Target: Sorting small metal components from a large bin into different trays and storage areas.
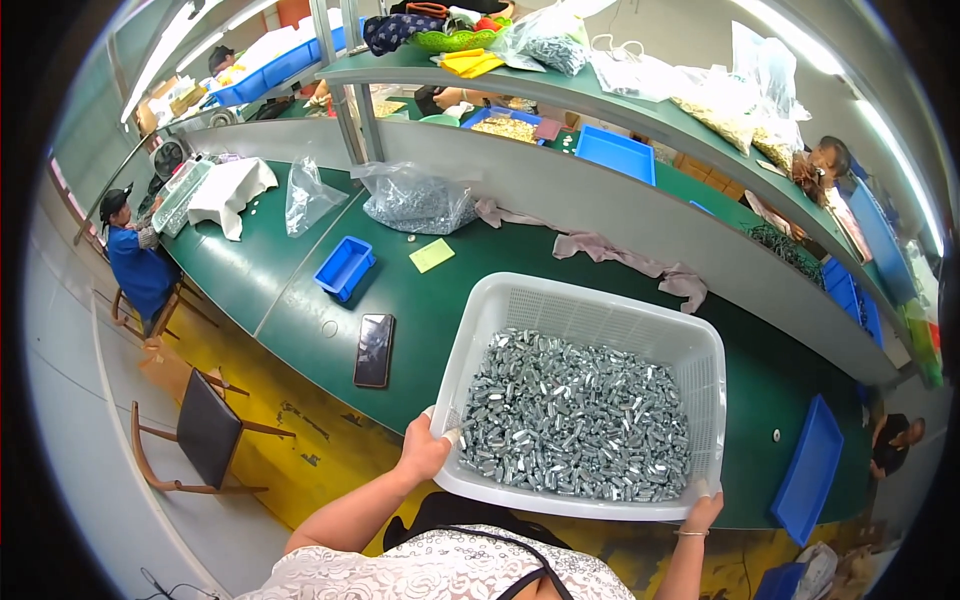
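Both hands carry the white basket [600, 310] of small metal parts [575, 415] above the green tabletop [440, 300]. Left hand [422, 450] and right hand [703, 510] have fingers clamped on its near rim. Tilting forward could spill parts toward the phone [374, 350] left of it.

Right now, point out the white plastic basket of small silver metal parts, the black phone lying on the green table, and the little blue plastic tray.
White plastic basket [590, 300]: head view, far wall.
Black phone [374, 350]: head view, middle of screen.
Little blue plastic tray [344, 267]: head view, its inside.
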Tool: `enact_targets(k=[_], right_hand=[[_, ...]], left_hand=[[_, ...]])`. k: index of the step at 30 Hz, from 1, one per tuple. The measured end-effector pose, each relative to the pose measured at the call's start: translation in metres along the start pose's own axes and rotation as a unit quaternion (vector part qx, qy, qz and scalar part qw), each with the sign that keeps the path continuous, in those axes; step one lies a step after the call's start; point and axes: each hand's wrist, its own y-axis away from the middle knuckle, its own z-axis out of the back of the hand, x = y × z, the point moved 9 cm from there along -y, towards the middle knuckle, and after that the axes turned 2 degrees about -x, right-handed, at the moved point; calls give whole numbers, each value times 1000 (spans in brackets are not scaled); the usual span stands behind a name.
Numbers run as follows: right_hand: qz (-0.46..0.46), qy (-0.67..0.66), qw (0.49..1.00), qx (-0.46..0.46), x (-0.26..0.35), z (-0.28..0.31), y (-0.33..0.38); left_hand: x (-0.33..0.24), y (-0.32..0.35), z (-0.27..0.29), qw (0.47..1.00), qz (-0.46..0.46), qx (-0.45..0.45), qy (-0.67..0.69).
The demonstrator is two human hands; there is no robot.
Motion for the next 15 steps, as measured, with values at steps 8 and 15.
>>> enact_targets(k=[8, 15], right_hand=[[-5, -31, 999, 15, -8, 1, -3], [-17, -49, 999, 6, -16, 5, -3]], left_hand=[[-6, -2, 0, 998, -28, -4, 47], [1, 0, 0, 999, -5, 6, 51]])
